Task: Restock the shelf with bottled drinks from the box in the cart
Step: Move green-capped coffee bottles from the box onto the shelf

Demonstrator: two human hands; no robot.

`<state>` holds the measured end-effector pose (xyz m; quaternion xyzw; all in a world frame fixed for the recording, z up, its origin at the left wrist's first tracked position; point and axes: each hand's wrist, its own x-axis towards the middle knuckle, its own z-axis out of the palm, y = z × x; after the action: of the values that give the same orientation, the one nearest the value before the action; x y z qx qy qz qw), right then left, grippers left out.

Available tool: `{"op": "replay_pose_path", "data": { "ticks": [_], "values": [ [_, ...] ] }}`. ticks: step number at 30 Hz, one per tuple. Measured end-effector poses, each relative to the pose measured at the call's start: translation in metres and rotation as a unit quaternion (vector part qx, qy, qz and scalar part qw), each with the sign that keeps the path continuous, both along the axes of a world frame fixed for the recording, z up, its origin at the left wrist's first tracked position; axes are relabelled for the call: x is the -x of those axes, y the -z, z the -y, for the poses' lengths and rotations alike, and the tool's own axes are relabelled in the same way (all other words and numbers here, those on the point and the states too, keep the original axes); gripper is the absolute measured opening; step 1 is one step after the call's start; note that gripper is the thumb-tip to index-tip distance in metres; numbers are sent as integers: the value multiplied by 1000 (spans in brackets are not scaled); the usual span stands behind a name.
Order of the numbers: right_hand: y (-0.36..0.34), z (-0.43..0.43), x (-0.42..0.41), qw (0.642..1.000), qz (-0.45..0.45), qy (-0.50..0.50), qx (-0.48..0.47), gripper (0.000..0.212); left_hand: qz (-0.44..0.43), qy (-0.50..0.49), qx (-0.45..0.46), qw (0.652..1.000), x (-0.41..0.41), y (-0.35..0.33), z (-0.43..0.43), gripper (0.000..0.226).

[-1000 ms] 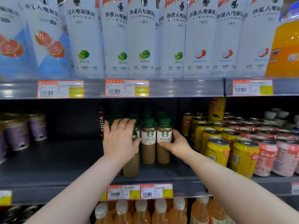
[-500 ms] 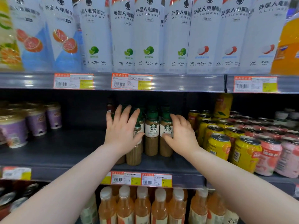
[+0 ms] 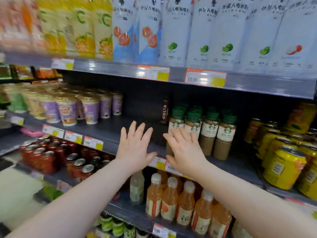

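Observation:
Several brown coffee bottles with green caps (image 3: 223, 134) stand in rows on the dark middle shelf (image 3: 109, 133). My left hand (image 3: 134, 145) hovers in front of the shelf edge, left of the bottles, fingers spread and holding nothing. My right hand (image 3: 184, 148) is also spread and empty, its fingers in front of the leftmost front bottle; I cannot tell if they touch it. A dark Costa bottle (image 3: 164, 111) stands behind, at the left of the rows. The box and the cart are out of view.
Purple cups (image 3: 67, 112) fill the shelf's left part and yellow cans (image 3: 283, 169) the right. Tall white drink bottles (image 3: 205, 31) line the shelf above. Orange juice bottles (image 3: 169, 201) and red cans (image 3: 46, 157) sit below.
Both hands have let go of the coffee bottles and drawn back from the shelf with fingers spread. The view has swung to the left and is blurred.

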<state>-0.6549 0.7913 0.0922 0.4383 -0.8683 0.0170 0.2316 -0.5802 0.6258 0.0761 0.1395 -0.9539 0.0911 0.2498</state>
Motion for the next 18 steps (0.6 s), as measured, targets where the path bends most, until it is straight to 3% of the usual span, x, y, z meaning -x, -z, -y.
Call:
{"op": "replay_pose_path", "data": {
  "ticks": [8,18],
  "values": [
    [23,157,-102,996,36,-75,-28,68,74,-112,-51,990,-150,40,132,85],
    [73,358,-297,961,115,-235,-85,67,121,-294,-119,941,-394,79,274,83]
  ]
}}
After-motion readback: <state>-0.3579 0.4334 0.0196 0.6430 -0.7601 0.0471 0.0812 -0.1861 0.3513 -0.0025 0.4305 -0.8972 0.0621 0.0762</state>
